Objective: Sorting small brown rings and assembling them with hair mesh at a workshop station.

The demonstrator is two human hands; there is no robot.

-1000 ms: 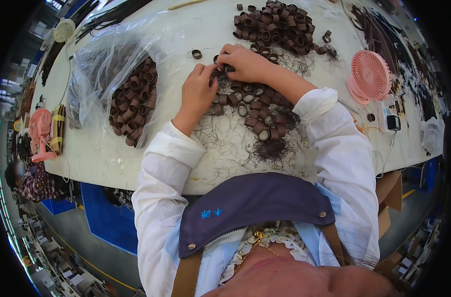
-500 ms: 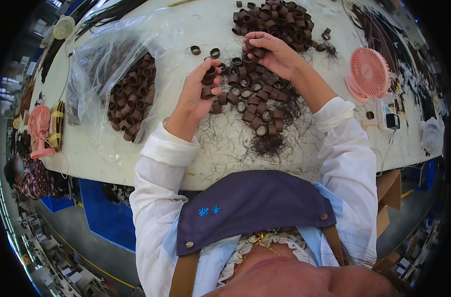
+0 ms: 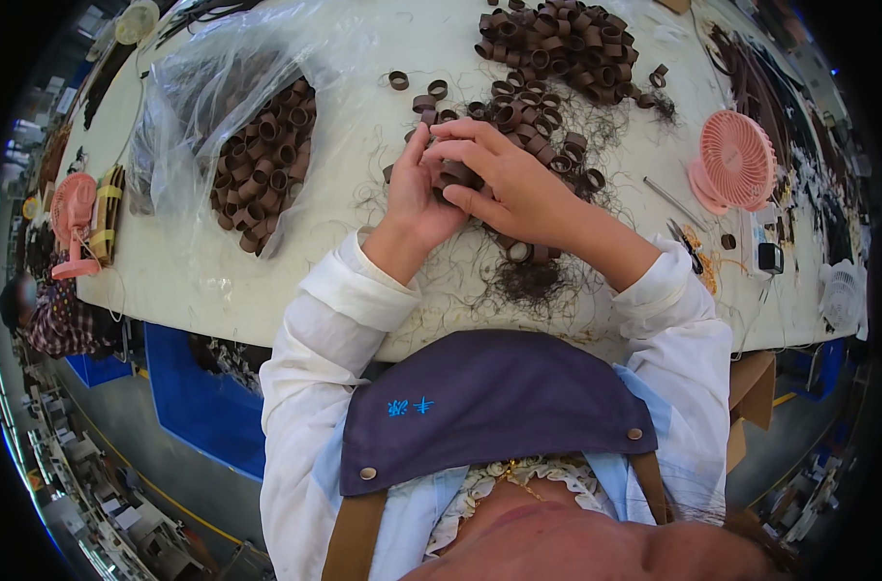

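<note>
My white-sleeved left arm (image 3: 324, 334) and right arm (image 3: 681, 339) rise on my feed from the lower edge, wide apart at the elbows and angled inward until the hands come together ahead of the torso. I have the left hand (image 3: 421, 203) half cupped, palm turned inward and fingers pointing away, while the right hand (image 3: 510, 181) lies across from the opposite side, back upward, fingers arched leftward and thumb bent in below them. Both wrists (image 3: 395, 252) show bare, and from this far off I cannot judge how firmly either hand grips.
</note>
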